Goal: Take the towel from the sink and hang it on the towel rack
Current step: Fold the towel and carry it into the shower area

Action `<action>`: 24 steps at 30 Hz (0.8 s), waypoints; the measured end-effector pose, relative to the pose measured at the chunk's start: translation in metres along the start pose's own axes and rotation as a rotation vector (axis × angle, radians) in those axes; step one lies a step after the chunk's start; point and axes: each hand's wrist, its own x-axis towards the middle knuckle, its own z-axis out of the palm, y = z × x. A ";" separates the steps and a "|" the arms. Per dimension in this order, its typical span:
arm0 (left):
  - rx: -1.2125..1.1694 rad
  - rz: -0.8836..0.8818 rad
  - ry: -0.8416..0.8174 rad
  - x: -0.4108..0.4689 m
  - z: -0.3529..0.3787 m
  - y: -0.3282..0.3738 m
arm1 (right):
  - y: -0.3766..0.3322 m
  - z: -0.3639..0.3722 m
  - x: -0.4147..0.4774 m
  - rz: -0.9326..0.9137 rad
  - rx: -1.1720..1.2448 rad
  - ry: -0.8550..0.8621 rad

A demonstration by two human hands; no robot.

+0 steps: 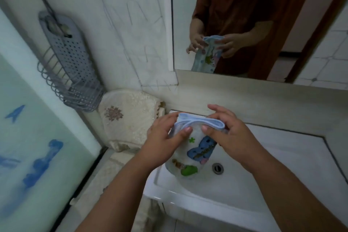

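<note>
While over sink (263,184), left hand (165,137) & right hand (231,133) both grip towel (194,149) top edge.

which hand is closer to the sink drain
Right. The right hand holds the towel just above and behind the drain; the left hand grips the towel's other side, farther left.

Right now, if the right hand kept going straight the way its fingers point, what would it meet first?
The right hand points left across the towel it grips, so it would probably meet the left hand first, at the same blue hem. Depth is unclear, but their thumbs nearly touch already.
</note>
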 end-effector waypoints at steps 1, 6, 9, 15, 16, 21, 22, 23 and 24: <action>0.030 -0.015 0.053 -0.006 -0.005 0.000 | -0.003 0.003 0.004 -0.043 -0.041 -0.022; 0.382 -0.180 0.247 -0.063 -0.036 0.011 | -0.027 0.027 0.015 -0.225 -0.271 -0.272; 0.506 -0.339 0.271 -0.103 -0.043 0.020 | -0.038 0.052 0.011 -0.347 -0.347 -0.416; 0.677 -0.605 0.473 -0.195 -0.057 0.039 | -0.061 0.111 -0.018 -0.544 -0.368 -0.662; 0.699 -0.638 0.499 -0.210 -0.060 0.044 | -0.066 0.120 -0.025 -0.575 -0.382 -0.682; 0.748 -0.783 0.609 -0.271 -0.073 0.066 | -0.091 0.164 -0.060 -0.767 -0.446 -0.743; 0.754 -0.801 0.629 -0.282 -0.078 0.068 | -0.098 0.174 -0.068 -0.802 -0.441 -0.746; 0.763 -0.812 0.644 -0.294 -0.082 0.070 | -0.104 0.183 -0.077 -0.831 -0.436 -0.751; 0.771 -0.823 0.654 -0.306 -0.087 0.071 | -0.111 0.194 -0.086 -0.858 -0.445 -0.758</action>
